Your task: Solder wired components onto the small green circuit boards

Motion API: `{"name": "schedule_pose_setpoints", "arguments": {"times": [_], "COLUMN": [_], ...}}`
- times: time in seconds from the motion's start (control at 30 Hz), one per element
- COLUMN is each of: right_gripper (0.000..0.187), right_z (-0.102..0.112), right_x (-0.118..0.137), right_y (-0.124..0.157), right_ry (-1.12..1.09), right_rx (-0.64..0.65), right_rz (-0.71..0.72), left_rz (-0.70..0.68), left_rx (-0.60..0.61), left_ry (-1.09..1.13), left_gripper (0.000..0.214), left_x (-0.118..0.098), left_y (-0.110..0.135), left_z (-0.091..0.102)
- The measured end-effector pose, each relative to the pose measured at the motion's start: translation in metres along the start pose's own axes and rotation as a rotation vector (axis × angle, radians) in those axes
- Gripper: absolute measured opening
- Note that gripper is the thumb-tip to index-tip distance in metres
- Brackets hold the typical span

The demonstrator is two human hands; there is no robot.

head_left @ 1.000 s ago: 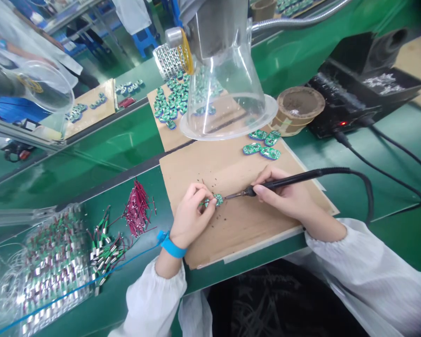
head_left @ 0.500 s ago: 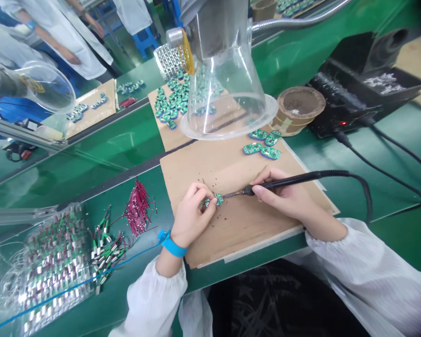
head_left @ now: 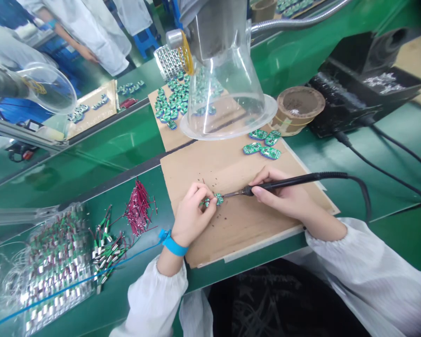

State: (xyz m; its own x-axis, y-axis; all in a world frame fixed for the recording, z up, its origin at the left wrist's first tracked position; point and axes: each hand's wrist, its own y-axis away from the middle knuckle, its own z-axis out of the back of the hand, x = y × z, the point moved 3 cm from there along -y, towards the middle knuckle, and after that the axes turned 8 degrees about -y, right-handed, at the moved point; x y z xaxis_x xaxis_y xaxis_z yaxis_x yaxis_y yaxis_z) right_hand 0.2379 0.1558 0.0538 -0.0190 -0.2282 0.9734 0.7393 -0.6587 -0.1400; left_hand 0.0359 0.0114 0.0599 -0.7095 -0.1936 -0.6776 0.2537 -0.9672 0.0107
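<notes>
My left hand pinches a small green circuit board between thumb and fingertips, just above the brown cardboard sheet. My right hand holds a black soldering iron like a pen. Its thin metal tip reaches the board's right edge. Several similar green boards lie together on the cardboard beyond my hands. Small dark specks are scattered on the sheet. A blue wrist strap circles my left wrist.
A clear plastic hood with a metal duct hangs over the far cardboard. Right of it stand a cardboard cup and a black soldering station. Bundled red wires and a bag of wired parts lie left. Co-workers in white stand top left.
The iron's handle has dropped slightly, with its tip still at the board. The white-coated person at the upper left has shifted into view.
</notes>
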Motion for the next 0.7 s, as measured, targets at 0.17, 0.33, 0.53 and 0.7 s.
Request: {"name": "schedule_pose_setpoints", "arguments": {"times": [0.17,0.33,0.53,0.7], "right_gripper": [0.021,0.019,0.02,0.021], "right_z": [0.0001,-0.0004,-0.0008,-0.0018], "right_x": [-0.0022,-0.0022,-0.002,-0.0021], "right_y": [0.0002,-0.0002,-0.0008,-0.0021], "right_ry": [-0.002,-0.006,-0.006,-0.04], "right_rx": [0.016,0.013,0.012,0.022], "right_rz": [-0.005,-0.012,-0.02,-0.036], "left_rz": [-0.002,-0.004,-0.011,-0.005], "left_rx": [0.01,0.011,0.016,0.017], "left_ry": [-0.015,-0.027,-0.018,-0.011], "left_gripper": [0.01,0.009,0.01,0.01], "left_x": [-0.0002,-0.0009,0.0003,0.0003], "left_y": [-0.0008,-0.001,-0.0013,-0.0012], "left_z": [0.0004,0.001,0.0003,0.0003]}}
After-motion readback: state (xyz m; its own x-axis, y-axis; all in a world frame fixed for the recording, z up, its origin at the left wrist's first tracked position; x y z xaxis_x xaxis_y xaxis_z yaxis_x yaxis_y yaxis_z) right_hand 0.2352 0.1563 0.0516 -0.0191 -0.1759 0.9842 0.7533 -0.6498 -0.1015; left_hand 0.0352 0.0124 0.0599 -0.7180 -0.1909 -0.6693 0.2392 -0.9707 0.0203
